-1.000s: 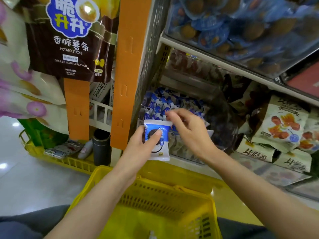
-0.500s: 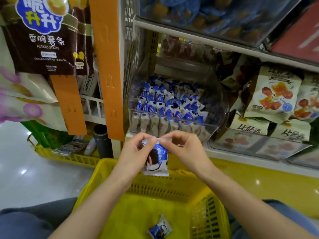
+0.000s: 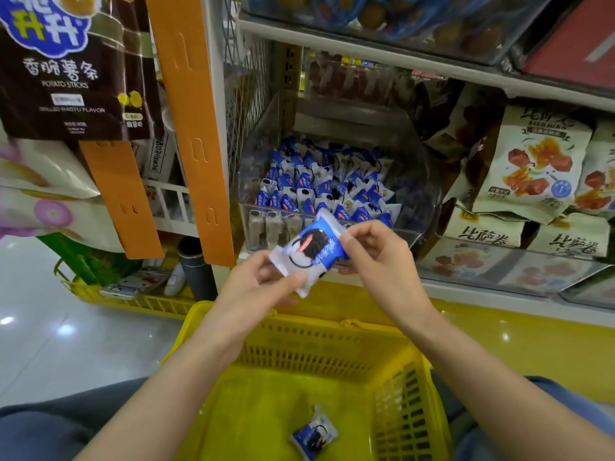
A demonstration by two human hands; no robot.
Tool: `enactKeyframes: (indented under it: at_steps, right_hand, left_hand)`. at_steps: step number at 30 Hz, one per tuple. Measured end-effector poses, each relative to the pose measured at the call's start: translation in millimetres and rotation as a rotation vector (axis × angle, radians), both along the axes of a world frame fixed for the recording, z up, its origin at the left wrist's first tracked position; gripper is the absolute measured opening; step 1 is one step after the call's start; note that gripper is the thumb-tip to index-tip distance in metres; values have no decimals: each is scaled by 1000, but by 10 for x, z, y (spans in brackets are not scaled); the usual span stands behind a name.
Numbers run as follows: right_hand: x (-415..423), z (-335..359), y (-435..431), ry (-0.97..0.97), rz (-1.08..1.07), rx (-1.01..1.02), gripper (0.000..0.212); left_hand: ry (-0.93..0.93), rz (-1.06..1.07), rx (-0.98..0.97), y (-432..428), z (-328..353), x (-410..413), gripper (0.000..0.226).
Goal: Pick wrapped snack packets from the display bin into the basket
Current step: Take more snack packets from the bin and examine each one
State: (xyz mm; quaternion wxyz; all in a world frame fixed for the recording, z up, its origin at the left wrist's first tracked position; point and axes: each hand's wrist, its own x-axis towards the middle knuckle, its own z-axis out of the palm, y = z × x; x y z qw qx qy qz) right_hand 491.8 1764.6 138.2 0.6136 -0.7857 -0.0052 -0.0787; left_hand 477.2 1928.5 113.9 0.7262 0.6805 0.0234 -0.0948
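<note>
Tilted since half a second ago: snack packet (image 3: 311, 252), then upright, now slanted, upper end toward the bin.

Head view.
- Left hand (image 3: 259, 287): pinches the packet's lower left edge, thumb on its face.
- Right hand (image 3: 376, 257): pinches its upper right end.
- Position: above the far rim of the yellow basket (image 3: 366, 327), just in front of the clear display bin (image 3: 416, 181), stocked with matching packets (image 3: 326, 188).
- Dropped packet (image 3: 313, 434): lies on the basket floor.
- Step, as judged: deposit. Carry the packet inward past the rim, release both pinches together, and land it beside the dropped packet.
</note>
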Motion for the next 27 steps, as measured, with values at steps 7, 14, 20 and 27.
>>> enactKeyframes:
  at_steps: [7, 14, 20, 27]
  right_hand:
    - [-111, -85, 35, 283, 311, -79, 30]
    - [-152, -135, 89, -58, 253, -284, 17]
    - [-124, -127, 54, -109, 220, -379, 5]
    - [-180, -68, 11, -439, 245, -744, 9]
  left_hand:
    - [-157, 239, -12, 108, 19, 47, 16]
    - [-375, 67, 307, 24, 30, -43, 13]
    - [-385, 3, 335, -31, -19, -55, 14]
    - [-280, -31, 237, -65, -14, -47, 18]
